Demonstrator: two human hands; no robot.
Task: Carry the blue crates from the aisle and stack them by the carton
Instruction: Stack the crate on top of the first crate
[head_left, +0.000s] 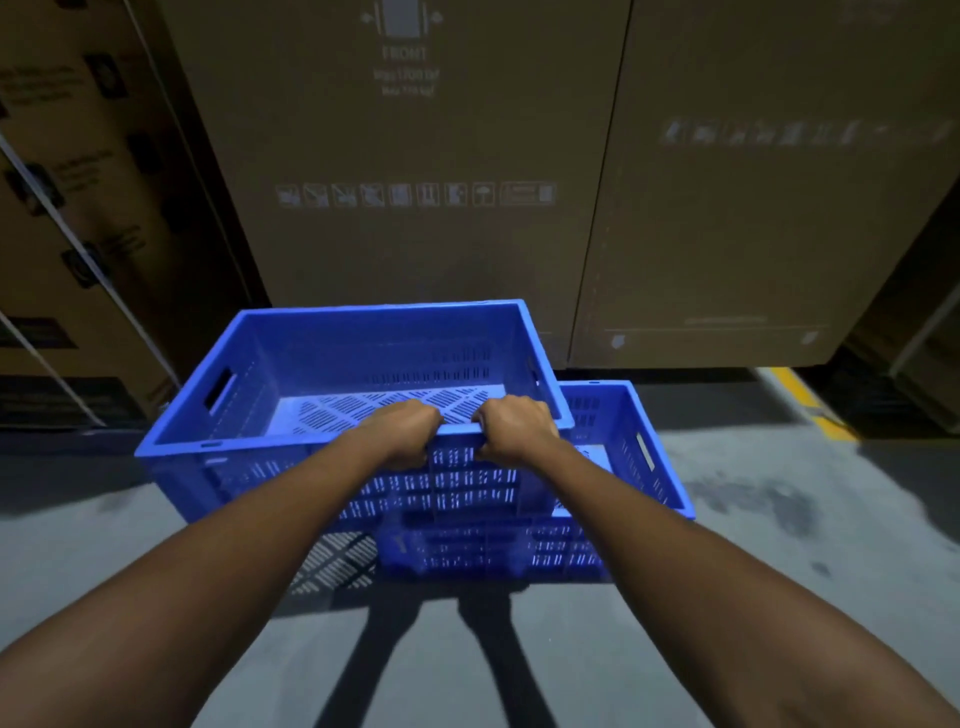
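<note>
I hold an empty blue slatted crate by its near rim. My left hand and my right hand grip that rim side by side near its middle. This crate hangs above and to the left of a second blue crate, which stands on the grey floor and is partly hidden behind it. Straight ahead rises a tall brown carton printed with handling symbols, and both crates are close to its base.
Another large carton stands to the right and strapped cartons to the left. A yellow floor line runs at the right. The concrete floor has dark stains, and shadows of my arms fall on it.
</note>
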